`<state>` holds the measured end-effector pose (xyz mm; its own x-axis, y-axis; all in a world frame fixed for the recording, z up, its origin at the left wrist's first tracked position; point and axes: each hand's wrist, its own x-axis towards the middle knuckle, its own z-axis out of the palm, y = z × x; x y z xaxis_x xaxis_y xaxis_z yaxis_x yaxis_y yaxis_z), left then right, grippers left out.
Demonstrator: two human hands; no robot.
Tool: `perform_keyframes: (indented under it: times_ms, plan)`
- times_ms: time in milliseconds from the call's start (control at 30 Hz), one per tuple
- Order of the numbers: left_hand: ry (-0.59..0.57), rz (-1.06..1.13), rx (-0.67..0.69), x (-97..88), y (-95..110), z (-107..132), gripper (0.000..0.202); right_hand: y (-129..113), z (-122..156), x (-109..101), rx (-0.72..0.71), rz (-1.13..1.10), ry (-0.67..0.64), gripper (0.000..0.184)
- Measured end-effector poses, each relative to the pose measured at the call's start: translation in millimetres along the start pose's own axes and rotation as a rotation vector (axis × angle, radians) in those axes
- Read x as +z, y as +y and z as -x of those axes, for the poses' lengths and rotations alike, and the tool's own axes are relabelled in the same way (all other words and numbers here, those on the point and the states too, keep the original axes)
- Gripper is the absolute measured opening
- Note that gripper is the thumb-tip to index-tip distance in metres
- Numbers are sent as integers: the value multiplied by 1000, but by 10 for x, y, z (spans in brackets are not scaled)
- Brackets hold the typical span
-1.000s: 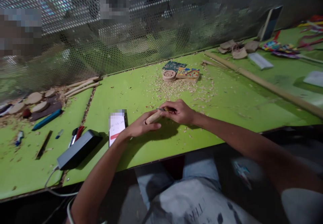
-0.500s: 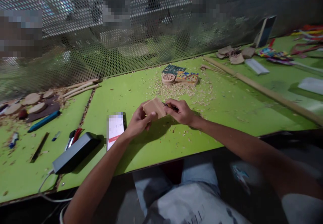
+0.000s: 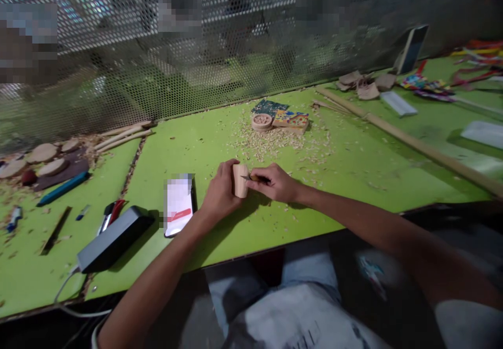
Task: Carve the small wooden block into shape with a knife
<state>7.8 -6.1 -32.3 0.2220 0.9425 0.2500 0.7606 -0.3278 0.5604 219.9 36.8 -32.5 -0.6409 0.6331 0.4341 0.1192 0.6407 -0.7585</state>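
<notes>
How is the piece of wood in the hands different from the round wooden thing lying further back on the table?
The wood block looks straight-sided and plain; the round wooden piece is a disc with a patterned top. The left hand grips the wood block on edge, with the carving tool in the right hand against it; the round wooden piece lies flat, untouched. Both are pale wood.
</notes>
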Motion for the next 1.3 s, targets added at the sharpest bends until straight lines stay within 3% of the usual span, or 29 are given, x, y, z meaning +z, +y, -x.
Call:
perform_keyframes:
  times_ms: [167,300,500,667,833,933,1100,1300]
  plan:
    - [-21,-176,43,-51,45,14,53,-18,-5,-8,-12,40,15,40]
    - [-32,-240,32,-88,53,4,59,-19,-3,-19,71,25,97,27]
    - [-79,-460,-3,-110,83,8,71,50,25,-1,-14,66,22,12]
    - [-107,-522,-21,-140,102,-2,57,39,18,-13,-32,94,98,15]
    - [-33,-468,-43,-174,25,-26,58,85,-23,-96,109,198,248,33]
    - [0,-353,-52,-183,-14,-23,60,102,-17,-133,131,259,147,35]
    - [-4,-252,9,-183,-73,-24,58,69,42,-95,6,285,-102,38]
    - [-30,-184,103,-176,-71,-29,62,35,55,-12,-32,394,-195,43]
